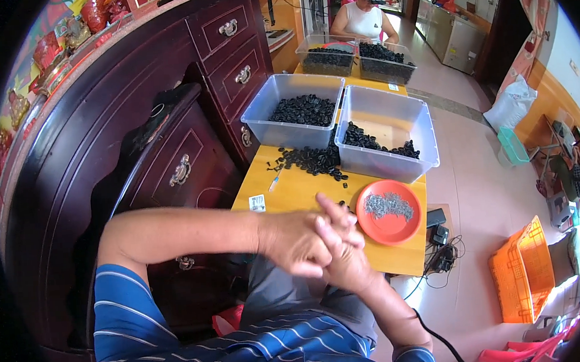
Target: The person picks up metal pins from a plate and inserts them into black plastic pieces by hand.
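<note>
My left hand (294, 242) and my right hand (348, 264) are pressed together over the near edge of the yellow table (291, 194). Their fingers cross and interlock, and whatever may lie between them is hidden. Just beyond the right fingers sits a round orange-red plate (391, 237), holding a heap of small silvery metal pieces (390, 206). Farther up the table, small black oval pieces (312, 161) lie loose in a pile. More black pieces partly fill the left clear plastic tub (294, 138) and the right clear plastic tub (381, 161). A thin blue-and-white tool (275, 182) lies left of the pile.
Across the table sits a person (364, 21) behind two more tubs (326, 66) of black pieces. A dark wooden cabinet (170, 144) borders my left side. On the right floor stand tangled cables and adapters (443, 258) and an orange basket (519, 277). A black cord (439, 339) passes my right forearm.
</note>
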The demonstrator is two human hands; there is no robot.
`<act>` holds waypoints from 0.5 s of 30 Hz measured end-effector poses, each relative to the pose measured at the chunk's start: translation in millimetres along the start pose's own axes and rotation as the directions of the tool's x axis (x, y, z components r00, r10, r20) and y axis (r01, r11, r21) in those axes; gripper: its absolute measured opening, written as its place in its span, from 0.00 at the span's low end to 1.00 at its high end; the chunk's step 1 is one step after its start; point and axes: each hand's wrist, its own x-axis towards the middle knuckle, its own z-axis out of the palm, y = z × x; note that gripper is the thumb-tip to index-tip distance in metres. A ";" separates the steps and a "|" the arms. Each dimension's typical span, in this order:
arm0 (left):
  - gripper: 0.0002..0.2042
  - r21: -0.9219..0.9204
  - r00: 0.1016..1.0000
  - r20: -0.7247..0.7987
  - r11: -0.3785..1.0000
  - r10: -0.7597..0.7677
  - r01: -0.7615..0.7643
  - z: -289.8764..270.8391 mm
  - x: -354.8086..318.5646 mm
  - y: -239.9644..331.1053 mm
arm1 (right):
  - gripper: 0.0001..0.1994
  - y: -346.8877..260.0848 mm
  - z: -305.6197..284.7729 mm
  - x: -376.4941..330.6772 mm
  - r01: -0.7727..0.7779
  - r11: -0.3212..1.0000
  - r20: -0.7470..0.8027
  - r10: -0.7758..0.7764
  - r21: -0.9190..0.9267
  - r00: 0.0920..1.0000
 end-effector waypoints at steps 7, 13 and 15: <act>0.26 0.206 0.988 0.141 0.974 0.067 -0.096 -86.3 45.4 -30.8 | 0.41 66.7 -26.1 58.1 0.245 0.839 -0.052 -0.307 -0.486 0.950; 0.27 0.454 0.974 0.180 0.867 0.135 -0.204 -164.0 65.0 -76.7 | 0.40 121.0 -58.6 149.6 0.375 0.562 0.081 -0.477 -0.738 0.875; 0.28 0.537 0.979 0.166 0.822 0.116 -0.188 -188.8 80.1 -74.5 | 0.38 114.5 -88.6 182.4 0.413 0.449 0.184 -0.469 -0.793 0.864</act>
